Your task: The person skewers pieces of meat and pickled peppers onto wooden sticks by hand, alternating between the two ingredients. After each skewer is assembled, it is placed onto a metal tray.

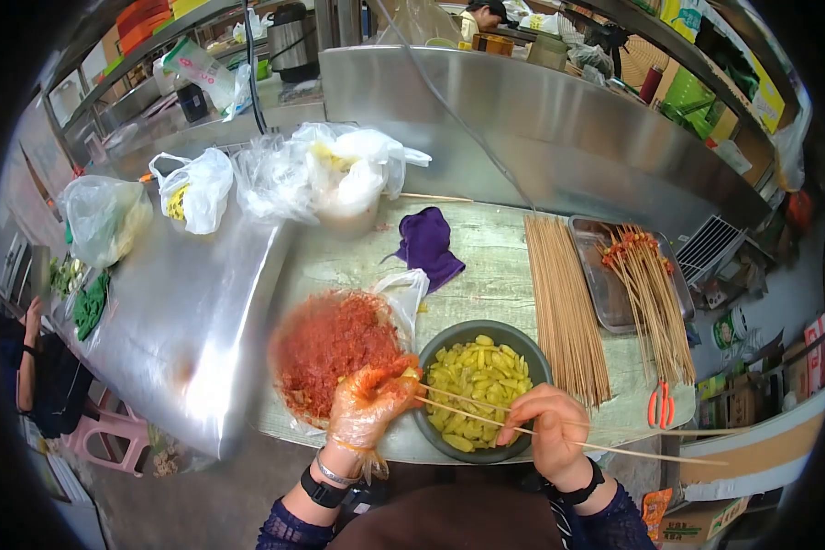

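My left hand (373, 403), in a clear plastic glove smeared red, is closed beside the bowl. A small yellow-green piece shows at its fingertips, partly hidden. My right hand (550, 426) is bare and pinches two thin wooden skewers (651, 452), whose left ends reach my left fingers. Beneath the skewers stands a dark round bowl (537, 357) full of yellow-green pickled pepper pieces (477, 376). Red seasoned minced or sliced meat (335, 344) lies in a heap on plastic, just behind my left hand.
Loose bare skewers (564, 312) lie right of the bowl. A metal tray (605, 307) holds loaded skewers (646, 275), with orange-handled scissors (661, 405) below. A purple cloth (428, 246) and plastic bags (330, 170) are farther back. Another person (50, 376) is at the left edge.
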The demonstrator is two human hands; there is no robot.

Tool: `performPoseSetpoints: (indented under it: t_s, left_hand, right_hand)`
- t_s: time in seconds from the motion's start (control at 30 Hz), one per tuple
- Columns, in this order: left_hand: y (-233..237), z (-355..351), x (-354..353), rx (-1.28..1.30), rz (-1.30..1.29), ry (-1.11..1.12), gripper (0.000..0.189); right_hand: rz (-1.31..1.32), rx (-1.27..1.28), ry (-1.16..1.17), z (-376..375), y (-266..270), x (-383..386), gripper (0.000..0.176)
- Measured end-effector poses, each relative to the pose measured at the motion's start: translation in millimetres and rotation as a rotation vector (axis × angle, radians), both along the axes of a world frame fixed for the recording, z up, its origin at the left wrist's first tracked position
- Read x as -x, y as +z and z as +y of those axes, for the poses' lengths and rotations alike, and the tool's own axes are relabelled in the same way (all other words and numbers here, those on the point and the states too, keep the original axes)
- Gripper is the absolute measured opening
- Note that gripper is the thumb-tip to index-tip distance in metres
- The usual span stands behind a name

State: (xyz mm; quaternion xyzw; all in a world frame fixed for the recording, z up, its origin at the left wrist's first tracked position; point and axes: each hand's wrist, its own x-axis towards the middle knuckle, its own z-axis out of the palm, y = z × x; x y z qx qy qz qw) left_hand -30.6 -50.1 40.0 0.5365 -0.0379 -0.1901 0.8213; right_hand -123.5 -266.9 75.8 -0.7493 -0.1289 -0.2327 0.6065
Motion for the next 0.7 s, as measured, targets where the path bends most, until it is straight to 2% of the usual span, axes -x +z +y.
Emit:
performPoseSetpoints:
  t_s: [0.13, 0.23, 0.33, 0.47, 0.7]
  left_hand:
    - [1.0, 2.7, 0.4, 0.003, 0.012, -0.009, 0.033]
    - [3.6, 4.8, -2.4, 0.028, 0.045, -0.034, 0.032]
    - [7.4, 10.9, -3.1, 0.058, 0.111, -0.102, 0.036]
    - [14.4, 9.0, 0.8, 0.001, 0.005, -0.104, 0.042]
    - [13.3, 8.2, 2.4, -0.001, 0.006, -0.1, 0.043]
  right_hand:
    - [0.107, -0.319, 0.006, 2.0, 9.3, 0.4, 0.039]
    - [0.085, -0.428, -0.028, -4.5, 8.8, -2.4, 0.041]
    - [0.051, -0.473, -0.074, -7.4, 5.8, -6.7, 0.039]
    - [0.062, -0.511, -0.07, -9.1, 5.6, -7.5, 0.037]
    - [0.09, -0.512, -0.056, -10.0, 1.1, -10.1, 0.037]
